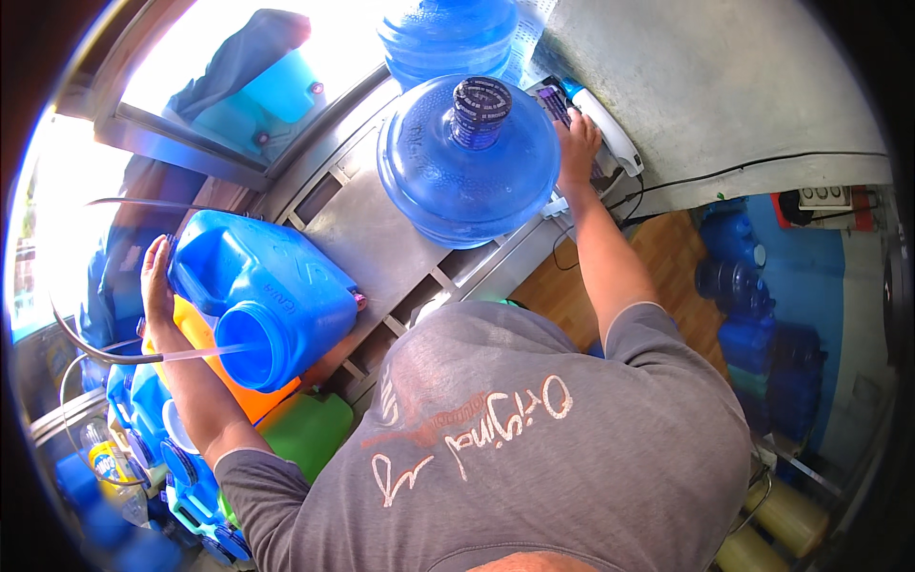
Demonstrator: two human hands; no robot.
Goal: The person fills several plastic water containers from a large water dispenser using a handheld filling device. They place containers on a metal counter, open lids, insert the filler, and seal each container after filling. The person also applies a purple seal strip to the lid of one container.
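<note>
A blue plastic jerrycan [307,286] stands at the left with its wide round mouth uncovered. From a thin curved metal spout [107,355], a stream of water [207,352] runs into that mouth. My left hand [159,275] is against the jerrycan's far-left side, by a dark ribbed cap; its thumb and grip are hidden. A round blue water bottle [465,186] with a dark printed seal over its neck stands on the metal counter [372,222]. Just right of it, my right hand [579,146] reaches onto purple printed seals [552,104], beside a white-and-blue handheld tool [607,129].
Another round bottle [450,36] stands behind. Orange [264,393] and green [314,429] containers sit below the jerrycan, near several capped blue jerrycans [193,486]. A black cable [715,171] runs along the wall. Beyond the window, a person's dark clothing [243,61] shows beside a light-blue container [286,82].
</note>
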